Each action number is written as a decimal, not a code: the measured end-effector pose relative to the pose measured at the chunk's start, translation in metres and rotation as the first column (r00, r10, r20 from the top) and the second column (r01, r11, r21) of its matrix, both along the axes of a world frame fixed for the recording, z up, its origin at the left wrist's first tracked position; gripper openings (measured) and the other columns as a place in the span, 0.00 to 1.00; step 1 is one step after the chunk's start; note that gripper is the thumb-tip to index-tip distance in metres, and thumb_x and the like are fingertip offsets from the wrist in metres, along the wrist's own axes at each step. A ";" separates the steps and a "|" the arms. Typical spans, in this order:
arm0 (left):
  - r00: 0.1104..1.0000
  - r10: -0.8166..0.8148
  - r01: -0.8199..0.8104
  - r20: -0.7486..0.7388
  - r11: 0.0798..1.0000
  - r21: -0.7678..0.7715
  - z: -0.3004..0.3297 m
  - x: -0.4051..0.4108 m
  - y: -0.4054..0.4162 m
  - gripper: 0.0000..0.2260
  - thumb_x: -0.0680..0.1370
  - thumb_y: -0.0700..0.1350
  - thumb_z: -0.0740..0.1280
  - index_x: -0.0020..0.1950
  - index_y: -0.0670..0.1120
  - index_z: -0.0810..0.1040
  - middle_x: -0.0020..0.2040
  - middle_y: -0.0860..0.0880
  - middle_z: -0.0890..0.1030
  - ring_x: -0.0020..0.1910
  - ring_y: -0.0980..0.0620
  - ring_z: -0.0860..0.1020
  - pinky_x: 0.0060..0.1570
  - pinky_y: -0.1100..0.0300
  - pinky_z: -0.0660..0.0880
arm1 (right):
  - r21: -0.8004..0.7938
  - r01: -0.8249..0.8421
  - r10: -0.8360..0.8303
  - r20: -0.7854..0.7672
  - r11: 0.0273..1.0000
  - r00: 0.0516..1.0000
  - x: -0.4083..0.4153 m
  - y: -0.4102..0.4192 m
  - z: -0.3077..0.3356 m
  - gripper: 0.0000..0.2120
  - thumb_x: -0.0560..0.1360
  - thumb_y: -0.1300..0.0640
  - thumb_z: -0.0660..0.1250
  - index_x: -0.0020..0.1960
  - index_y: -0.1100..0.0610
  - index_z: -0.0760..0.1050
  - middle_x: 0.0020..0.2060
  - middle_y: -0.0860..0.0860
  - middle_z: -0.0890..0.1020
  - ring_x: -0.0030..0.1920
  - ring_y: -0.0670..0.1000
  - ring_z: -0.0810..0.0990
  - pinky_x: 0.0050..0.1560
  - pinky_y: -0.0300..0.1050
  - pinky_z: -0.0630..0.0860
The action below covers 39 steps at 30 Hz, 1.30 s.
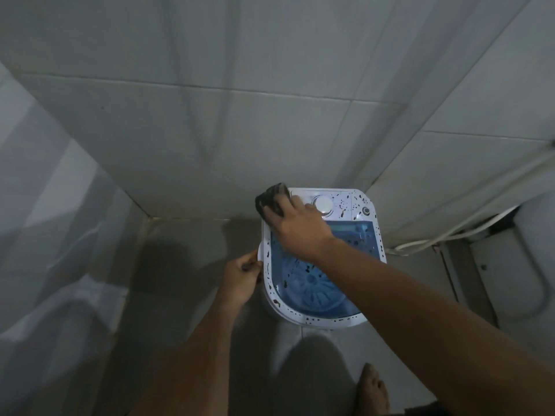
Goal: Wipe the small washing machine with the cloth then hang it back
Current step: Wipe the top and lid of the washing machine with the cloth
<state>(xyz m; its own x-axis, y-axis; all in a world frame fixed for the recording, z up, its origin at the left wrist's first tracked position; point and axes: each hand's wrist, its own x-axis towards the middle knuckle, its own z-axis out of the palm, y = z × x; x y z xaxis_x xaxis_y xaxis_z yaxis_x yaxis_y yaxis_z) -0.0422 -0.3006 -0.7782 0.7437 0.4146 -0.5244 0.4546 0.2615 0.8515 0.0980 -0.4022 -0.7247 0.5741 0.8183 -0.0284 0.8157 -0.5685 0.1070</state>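
Note:
A small white washing machine [365, 202] with a see-through blue lid and dark spots on its rim stands on the floor against the tiled wall. My right hand [295, 225] presses a dark cloth [271, 199] onto the machine's back left corner, fingers spread over the cloth. My left hand [241, 277] grips the machine's left edge, fingers curled at the rim. A white dial [322, 204] sits on the control panel just right of the cloth.
Grey tiled walls close in behind and on the left. A white hose [444, 235] runs along the wall at right, beside a white toilet [528, 265]. My bare foot [372, 388] stands on the floor tiles in front of the machine.

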 end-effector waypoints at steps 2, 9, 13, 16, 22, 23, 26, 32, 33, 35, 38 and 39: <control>1.000 -0.015 0.015 -0.007 1.000 0.000 -0.001 0.000 0.000 0.15 0.80 0.36 0.65 0.60 0.51 0.81 0.38 0.59 0.87 0.40 0.60 0.85 0.41 0.66 0.81 | -0.001 -0.042 0.042 -0.001 0.999 0.999 0.008 -0.006 0.006 0.27 0.74 0.53 0.68 0.73 0.51 0.69 0.69 0.61 0.69 0.57 0.62 0.74 0.50 0.58 0.76; 1.000 -0.016 0.016 -0.008 1.000 0.009 0.003 -0.002 0.001 0.13 0.80 0.35 0.65 0.59 0.49 0.83 0.44 0.53 0.87 0.42 0.56 0.86 0.40 0.67 0.81 | -0.069 0.133 -0.134 -0.014 0.989 0.991 0.000 0.013 0.020 0.28 0.75 0.56 0.64 0.74 0.56 0.65 0.69 0.63 0.64 0.63 0.64 0.70 0.50 0.58 0.77; 1.000 -0.006 0.007 -0.029 0.998 0.059 -0.001 -0.002 0.000 0.14 0.79 0.35 0.65 0.60 0.46 0.83 0.48 0.45 0.87 0.47 0.48 0.85 0.44 0.63 0.82 | -0.087 -0.048 0.042 -0.078 0.995 0.996 -0.021 -0.006 0.018 0.28 0.76 0.56 0.64 0.75 0.53 0.63 0.70 0.62 0.65 0.60 0.63 0.72 0.50 0.60 0.78; 1.000 0.002 -0.001 -0.018 0.999 0.045 -0.001 -0.002 -0.002 0.14 0.79 0.36 0.65 0.63 0.46 0.82 0.49 0.48 0.87 0.49 0.52 0.85 0.50 0.59 0.82 | -0.058 0.165 -0.167 -0.041 0.985 0.985 0.008 0.009 0.026 0.25 0.77 0.54 0.64 0.73 0.53 0.66 0.70 0.61 0.64 0.63 0.63 0.70 0.52 0.60 0.77; 0.999 -0.008 0.010 -0.047 0.998 0.060 -0.002 -0.001 0.000 0.12 0.79 0.36 0.66 0.60 0.43 0.83 0.45 0.48 0.87 0.43 0.51 0.85 0.48 0.57 0.84 | -0.231 0.121 -0.137 -0.055 0.965 0.989 -0.036 0.024 0.035 0.23 0.77 0.57 0.65 0.70 0.60 0.71 0.70 0.63 0.63 0.69 0.66 0.66 0.54 0.60 0.77; 0.999 -0.013 0.015 -0.049 0.999 0.046 -0.001 -0.001 0.000 0.12 0.80 0.36 0.65 0.61 0.42 0.82 0.45 0.47 0.87 0.42 0.51 0.84 0.44 0.62 0.83 | -0.243 0.110 -0.129 -0.065 0.964 0.990 -0.041 0.022 0.035 0.22 0.77 0.57 0.65 0.70 0.61 0.71 0.69 0.63 0.64 0.68 0.66 0.66 0.54 0.60 0.78; 0.999 -0.022 0.025 -0.047 0.998 0.053 0.000 0.000 0.000 0.13 0.80 0.36 0.65 0.61 0.47 0.82 0.41 0.55 0.86 0.44 0.53 0.84 0.43 0.65 0.82 | -0.185 0.210 -0.225 -0.060 0.960 0.973 -0.012 0.030 0.039 0.24 0.76 0.57 0.66 0.71 0.61 0.70 0.69 0.62 0.65 0.68 0.64 0.66 0.53 0.60 0.77; 0.998 -0.017 0.022 -0.060 0.997 0.080 0.000 -0.003 0.001 0.15 0.79 0.38 0.67 0.64 0.47 0.81 0.51 0.47 0.87 0.49 0.49 0.86 0.56 0.49 0.81 | -0.121 0.494 -0.509 -0.181 0.861 0.842 0.047 0.009 0.048 0.23 0.76 0.61 0.64 0.70 0.61 0.68 0.66 0.61 0.66 0.64 0.63 0.69 0.54 0.57 0.77; 0.998 -0.009 0.014 -0.057 0.996 0.084 -0.001 -0.002 0.001 0.14 0.79 0.38 0.67 0.63 0.47 0.82 0.50 0.48 0.87 0.49 0.50 0.86 0.56 0.50 0.81 | -0.111 0.467 -0.480 -0.149 0.877 0.865 0.037 0.001 0.046 0.25 0.76 0.61 0.64 0.72 0.61 0.66 0.67 0.62 0.65 0.65 0.64 0.67 0.54 0.58 0.78; 0.999 -0.003 0.008 -0.049 0.996 0.085 -0.003 -0.001 0.001 0.14 0.79 0.38 0.67 0.63 0.48 0.82 0.49 0.48 0.87 0.46 0.51 0.86 0.55 0.51 0.82 | -0.105 0.362 -0.371 -0.081 0.926 0.925 0.005 -0.014 0.035 0.30 0.75 0.60 0.64 0.75 0.60 0.61 0.69 0.65 0.62 0.66 0.65 0.67 0.52 0.59 0.79; 0.998 -0.010 0.014 -0.060 0.997 0.071 -0.005 0.002 0.002 0.15 0.79 0.37 0.66 0.62 0.51 0.81 0.49 0.47 0.87 0.42 0.54 0.85 0.51 0.57 0.82 | -0.135 0.195 -0.210 -0.108 0.971 0.972 -0.040 -0.035 0.024 0.28 0.76 0.60 0.62 0.75 0.59 0.62 0.67 0.63 0.64 0.61 0.63 0.70 0.47 0.57 0.80; 0.998 -0.022 0.026 -0.055 0.998 0.064 -0.006 0.002 0.003 0.15 0.79 0.37 0.66 0.61 0.52 0.81 0.49 0.47 0.87 0.41 0.56 0.85 0.49 0.59 0.82 | -0.126 0.199 -0.214 -0.120 0.972 0.969 -0.041 -0.037 0.024 0.28 0.76 0.60 0.63 0.75 0.59 0.63 0.67 0.62 0.65 0.61 0.63 0.71 0.48 0.57 0.80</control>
<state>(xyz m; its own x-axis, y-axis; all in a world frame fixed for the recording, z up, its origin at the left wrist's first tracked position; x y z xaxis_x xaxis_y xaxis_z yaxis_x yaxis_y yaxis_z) -0.0401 -0.2979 -0.7844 0.7249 0.4314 -0.5371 0.5063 0.1950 0.8400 0.0571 -0.4394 -0.7005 0.7151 0.6697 -0.2002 0.6931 -0.7165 0.0788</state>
